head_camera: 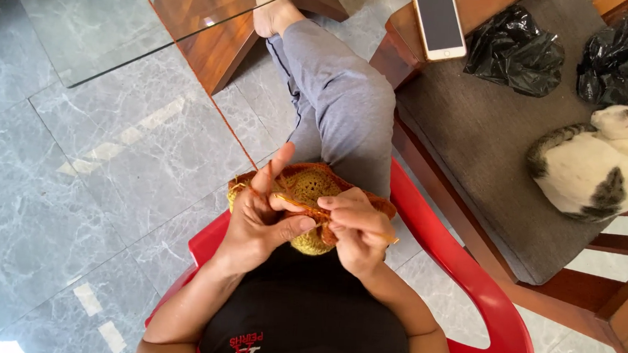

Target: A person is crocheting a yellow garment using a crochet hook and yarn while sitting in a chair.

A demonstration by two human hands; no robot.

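Yellow-and-orange crochet piece [312, 187] sits pinched in my left hand [259, 220], forefinger raised for yarn tension, while my right hand [358, 231], closed on the hook [340, 221], should make small, even stitches.

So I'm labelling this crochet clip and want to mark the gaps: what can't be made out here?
Head view only:
- Crochet hook: only its end shows; the right hand covers the rest.
- Crocheted piece: its middle is hidden behind both hands, the left hand too.
- Yarn ball: none in view.
- Black bags: contents hidden.
- Cat: partly cut off by the right edge.
- Phone: top cut off by the edge.
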